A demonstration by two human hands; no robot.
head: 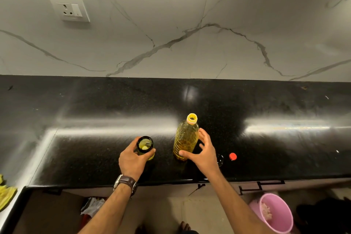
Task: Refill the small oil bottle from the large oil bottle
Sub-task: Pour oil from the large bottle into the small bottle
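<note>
Head view of a refilling set-up on a glossy black counter. The small oil bottle, dark glass with its mouth uncapped and a shallow layer of oil at the bottom, stands near the front edge; the left hand wraps its fingers and thumb round the body, a firm grip that steadies it. Just to its right stands the large oil bottle, upright, nearly full and with its yellow spout uncovered. The right hand is spread beside it, fingers straight, with the thumb tip and a fingertip touching the plastic wall; this grip is open and carries no weight yet. A red cap and what looks like a clear lid lie on the counter further right. Likely hazards: the full, soft-walled large bottle may buckle under a tight squeeze and surge oil from the spout; the small bottle's narrow mouth leaves little margin, so a fast tilt could spill oil down its side onto the counter; an oily film would make either bottle slip; both stand close to the front edge, above the floor and a pink bucket.
</note>
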